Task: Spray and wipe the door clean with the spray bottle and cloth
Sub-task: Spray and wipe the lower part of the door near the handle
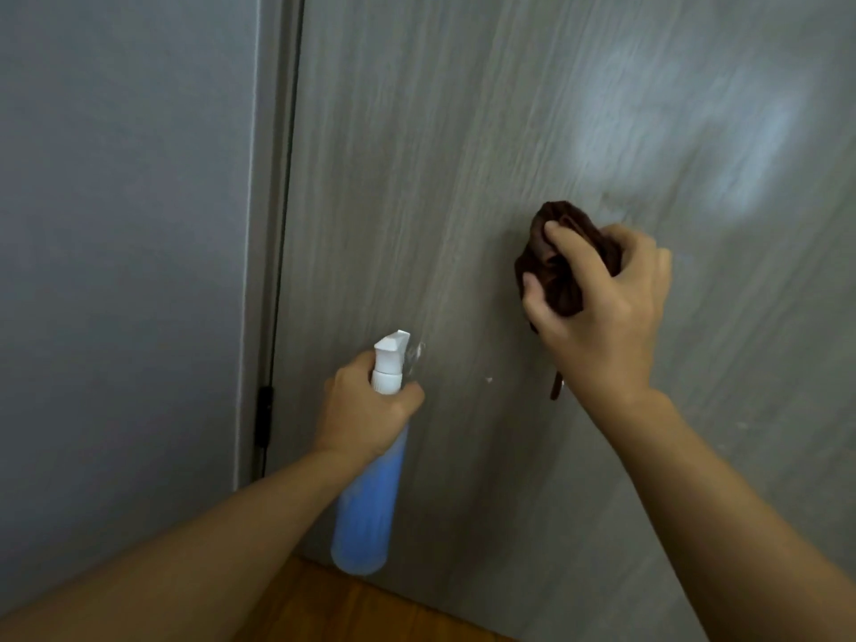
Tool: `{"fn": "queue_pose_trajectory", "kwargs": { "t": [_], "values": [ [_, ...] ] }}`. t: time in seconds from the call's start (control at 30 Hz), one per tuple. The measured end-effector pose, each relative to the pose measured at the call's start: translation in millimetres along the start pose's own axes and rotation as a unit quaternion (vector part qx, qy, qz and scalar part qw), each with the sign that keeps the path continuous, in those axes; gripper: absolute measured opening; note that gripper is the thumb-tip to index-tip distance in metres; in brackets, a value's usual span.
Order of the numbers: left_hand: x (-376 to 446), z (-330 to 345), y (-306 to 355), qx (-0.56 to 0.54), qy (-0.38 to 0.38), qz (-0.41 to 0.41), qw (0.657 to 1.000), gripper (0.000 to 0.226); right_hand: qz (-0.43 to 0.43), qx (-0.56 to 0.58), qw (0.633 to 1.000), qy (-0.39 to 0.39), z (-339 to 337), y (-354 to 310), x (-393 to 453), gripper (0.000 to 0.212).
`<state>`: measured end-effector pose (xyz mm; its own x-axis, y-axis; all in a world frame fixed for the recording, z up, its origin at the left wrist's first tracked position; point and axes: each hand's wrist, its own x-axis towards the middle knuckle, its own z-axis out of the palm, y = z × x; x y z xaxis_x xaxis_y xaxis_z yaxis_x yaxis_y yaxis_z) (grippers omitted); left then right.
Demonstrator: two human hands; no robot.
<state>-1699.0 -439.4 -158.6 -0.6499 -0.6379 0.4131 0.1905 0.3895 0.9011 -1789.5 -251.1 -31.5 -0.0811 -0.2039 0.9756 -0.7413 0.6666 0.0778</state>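
The right hand (602, 308) clutches the bunched dark-brown cloth (556, 266) against the grey wood-grain door (463, 155), up-right of the left hand (366, 410) gripping the upright blue plastic spray bottle (368, 512).

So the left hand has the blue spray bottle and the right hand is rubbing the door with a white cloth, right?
Almost. The cloth is dark brown, not white, as the head view shows. The left hand does hold the blue spray bottle, and the right hand holds the cloth at the door.

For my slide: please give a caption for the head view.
Left hand sprays bottle while right hand wipes door with cloth.
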Motion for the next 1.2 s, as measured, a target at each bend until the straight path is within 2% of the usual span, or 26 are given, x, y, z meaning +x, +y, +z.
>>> {"fn": "queue_pose_trajectory", "kwargs": {
  "t": [0.1,0.2,0.37,0.57,0.67,0.93,1.0,1.07,1.2],
  "values": [
    [-1,0,7,0.009,-0.015,0.009,1.0,0.027,-0.002,-0.008,1.0,-0.009,-3,4,-1,0.042],
    [-4,-1,13,0.039,-0.062,0.013,0.997,0.028,0.002,-0.009,1.0,-0.013,-4,8,-3,0.043],
    [-10,2,18,0.029,-0.129,0.049,0.99,0.031,-0.008,-0.023,1.0,0.005,-6,22,-4,0.04],
    [-11,15,31,0.054,-0.16,0.077,0.983,0.029,0.07,-0.015,0.996,0.048,-13,44,2,0.041],
    [-15,26,40,0.047,-0.177,0.093,0.979,0.02,0.061,-0.038,0.996,0.044,-17,48,1,0.04],
    [-26,59,61,0.041,-0.202,0.094,0.974,0.042,0.047,-0.057,0.997,0.034,-28,57,-3,0.039],
    [-29,64,62,0.045,-0.207,0.087,0.973,0.04,0.043,-0.059,0.997,0.033,-31,61,-5,0.039],
    [-32,69,63,0.034,-0.219,0.088,0.971,0.028,0.038,-0.061,0.997,0.032,-33,66,-7,0.039],
    [-38,75,68,0.013,-0.226,0.093,0.97,0.035,0.036,-0.068,0.997,0.032,-36,75,-11,0.039]
  ]
}}
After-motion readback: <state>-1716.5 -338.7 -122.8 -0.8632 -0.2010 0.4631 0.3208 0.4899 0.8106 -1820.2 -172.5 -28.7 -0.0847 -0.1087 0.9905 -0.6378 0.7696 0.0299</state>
